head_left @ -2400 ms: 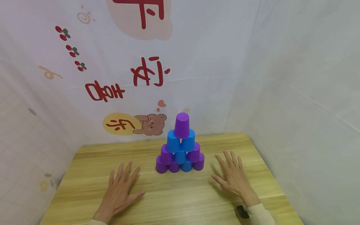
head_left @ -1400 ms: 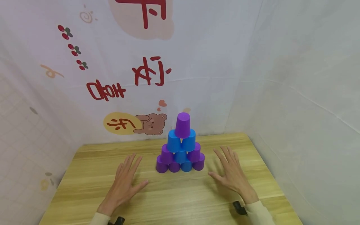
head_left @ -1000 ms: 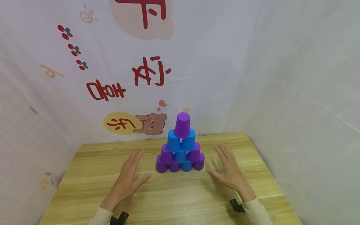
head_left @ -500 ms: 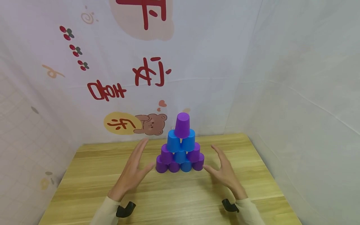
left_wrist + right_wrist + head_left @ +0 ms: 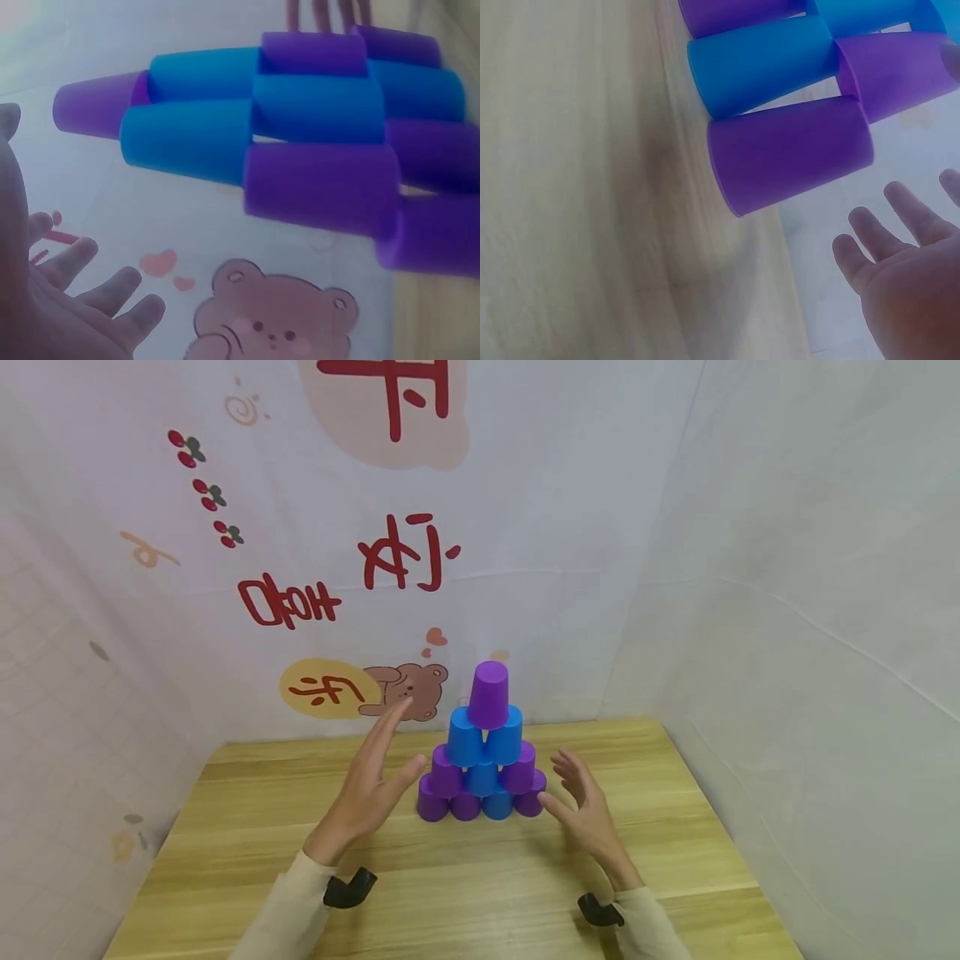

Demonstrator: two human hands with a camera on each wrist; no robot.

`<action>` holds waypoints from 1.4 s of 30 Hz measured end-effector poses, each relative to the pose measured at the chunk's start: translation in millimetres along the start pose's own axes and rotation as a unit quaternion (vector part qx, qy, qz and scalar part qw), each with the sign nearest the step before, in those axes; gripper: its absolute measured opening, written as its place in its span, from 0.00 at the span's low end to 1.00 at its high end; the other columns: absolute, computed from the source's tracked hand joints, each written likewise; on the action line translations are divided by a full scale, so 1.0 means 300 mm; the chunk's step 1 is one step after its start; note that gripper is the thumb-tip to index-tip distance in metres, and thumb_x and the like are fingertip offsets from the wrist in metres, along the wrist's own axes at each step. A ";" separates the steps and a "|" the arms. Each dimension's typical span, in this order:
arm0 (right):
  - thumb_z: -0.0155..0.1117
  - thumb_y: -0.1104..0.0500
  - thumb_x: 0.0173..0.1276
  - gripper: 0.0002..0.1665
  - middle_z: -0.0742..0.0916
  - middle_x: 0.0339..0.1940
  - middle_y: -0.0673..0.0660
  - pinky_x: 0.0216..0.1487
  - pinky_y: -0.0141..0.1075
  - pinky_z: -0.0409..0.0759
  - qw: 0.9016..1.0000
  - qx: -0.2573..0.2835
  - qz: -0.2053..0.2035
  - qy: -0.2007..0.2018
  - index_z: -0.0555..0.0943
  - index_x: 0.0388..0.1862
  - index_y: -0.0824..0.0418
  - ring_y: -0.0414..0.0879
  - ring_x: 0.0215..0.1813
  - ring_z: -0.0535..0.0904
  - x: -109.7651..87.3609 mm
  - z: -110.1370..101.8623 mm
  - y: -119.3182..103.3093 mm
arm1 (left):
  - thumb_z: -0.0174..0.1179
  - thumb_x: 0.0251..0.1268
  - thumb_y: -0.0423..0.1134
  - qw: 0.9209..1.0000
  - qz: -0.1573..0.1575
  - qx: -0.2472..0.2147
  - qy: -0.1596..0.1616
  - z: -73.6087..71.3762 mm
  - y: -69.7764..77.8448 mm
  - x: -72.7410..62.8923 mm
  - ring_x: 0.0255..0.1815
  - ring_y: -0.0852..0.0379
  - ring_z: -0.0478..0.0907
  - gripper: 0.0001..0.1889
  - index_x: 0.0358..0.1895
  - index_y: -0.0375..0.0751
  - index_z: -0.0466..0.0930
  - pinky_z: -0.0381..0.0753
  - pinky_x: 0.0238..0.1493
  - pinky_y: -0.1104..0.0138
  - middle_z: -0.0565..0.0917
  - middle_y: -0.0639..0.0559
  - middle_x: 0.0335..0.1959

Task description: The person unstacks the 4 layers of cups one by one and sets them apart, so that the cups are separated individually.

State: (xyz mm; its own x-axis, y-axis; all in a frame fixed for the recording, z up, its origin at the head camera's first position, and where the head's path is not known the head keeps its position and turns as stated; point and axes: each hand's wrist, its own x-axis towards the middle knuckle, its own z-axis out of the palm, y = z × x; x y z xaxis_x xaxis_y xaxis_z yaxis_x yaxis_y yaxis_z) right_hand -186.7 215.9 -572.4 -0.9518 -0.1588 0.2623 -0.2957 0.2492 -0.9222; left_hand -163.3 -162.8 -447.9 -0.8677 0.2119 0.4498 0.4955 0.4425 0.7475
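A pyramid of upside-down purple and blue cups stands on the wooden table in the head view. One purple cup (image 5: 489, 695) tops it, above two blue cups (image 5: 465, 737); the lower rows mix both colours. My left hand (image 5: 367, 793) is raised at the pyramid's left, fingers extended and thumb apart, holding nothing. In the left wrist view its fingers (image 5: 120, 300) lie below the top purple cup. On the other side, my right hand (image 5: 588, 814) has gently bent fingers and holds nothing. Its thumb overlaps the bottom right purple cup (image 5: 531, 795) in the head view.
The table (image 5: 480, 893) meets a white cloth wall (image 5: 570, 527) behind the cups, printed with red characters and a bear (image 5: 420, 689). White cloth (image 5: 825, 693) also borders the right side. Black wrist mounts (image 5: 350, 888) sit at both cuffs.
Both hands have risen from flat, spread poses on the table and moved inward toward the pyramid. The left hand has gone up and right, the right hand left. The cups stand as before.
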 end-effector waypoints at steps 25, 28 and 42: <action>0.75 0.65 0.78 0.43 0.80 0.83 0.70 0.89 0.57 0.74 0.997 0.058 0.043 -0.006 0.69 0.87 0.68 0.69 0.86 0.75 0.022 0.066 0.099 | 0.61 0.84 0.56 0.998 0.012 -0.054 -0.012 0.080 0.149 0.219 0.92 0.44 0.66 0.39 0.91 0.68 0.58 0.73 0.84 0.30 0.67 0.54 0.91; 0.75 0.67 0.78 0.42 0.81 0.81 0.71 0.83 0.39 0.80 0.997 0.068 0.043 0.000 0.70 0.85 0.69 0.58 0.82 0.81 0.020 0.075 0.112 | 0.61 0.83 0.56 0.998 0.005 -0.056 -0.015 0.091 0.160 0.232 0.91 0.45 0.67 0.39 0.91 0.69 0.58 0.73 0.86 0.33 0.67 0.55 0.91; 0.76 0.66 0.77 0.40 0.82 0.81 0.68 0.79 0.21 0.76 0.990 0.113 0.088 0.020 0.73 0.84 0.65 0.38 0.79 0.81 0.001 0.096 0.149 | 0.64 0.83 0.50 0.997 0.013 -0.073 -0.021 0.122 0.168 0.270 0.90 0.40 0.70 0.40 0.92 0.58 0.59 0.72 0.89 0.40 0.68 0.52 0.91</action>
State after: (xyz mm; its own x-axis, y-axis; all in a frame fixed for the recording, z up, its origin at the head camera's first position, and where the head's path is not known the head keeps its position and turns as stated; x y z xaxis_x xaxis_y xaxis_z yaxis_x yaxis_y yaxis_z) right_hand -198.0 199.5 -621.8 -0.9907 -0.0933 0.0993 -0.1042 0.0491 -0.9933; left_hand -210.1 -91.6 -391.9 -0.8538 0.2587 0.4517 0.5159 0.3056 0.8002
